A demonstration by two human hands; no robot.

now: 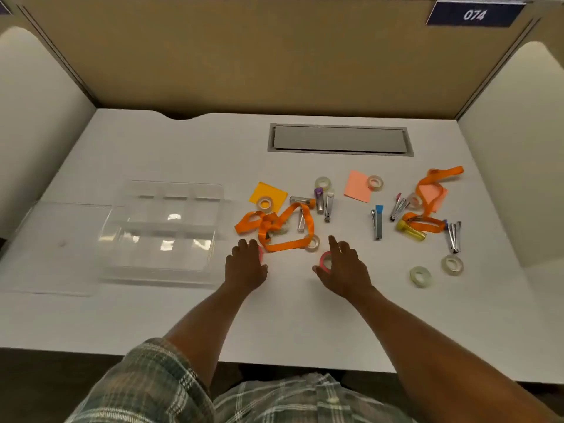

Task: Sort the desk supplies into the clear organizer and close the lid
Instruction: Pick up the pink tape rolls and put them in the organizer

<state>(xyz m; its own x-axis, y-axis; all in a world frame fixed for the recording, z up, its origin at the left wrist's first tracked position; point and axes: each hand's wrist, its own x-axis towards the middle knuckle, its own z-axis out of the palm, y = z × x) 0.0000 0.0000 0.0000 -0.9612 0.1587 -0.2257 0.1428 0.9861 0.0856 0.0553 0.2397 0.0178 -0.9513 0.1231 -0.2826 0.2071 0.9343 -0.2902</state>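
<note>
white desk top [189, 315], notched at its far edge; grey recessed cable hatch [340, 139] set flush near the back. tan fabric partition [259, 53] behind, with pale side panels, left [33, 117] and right [518, 154]. dark blue number plate [474, 14] reading 074, top right. even overhead light, soft shadows.

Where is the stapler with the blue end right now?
In the head view, the stapler with the blue end lies right of centre on the desk, alone between the two clusters, below the pink sticky note.
</note>
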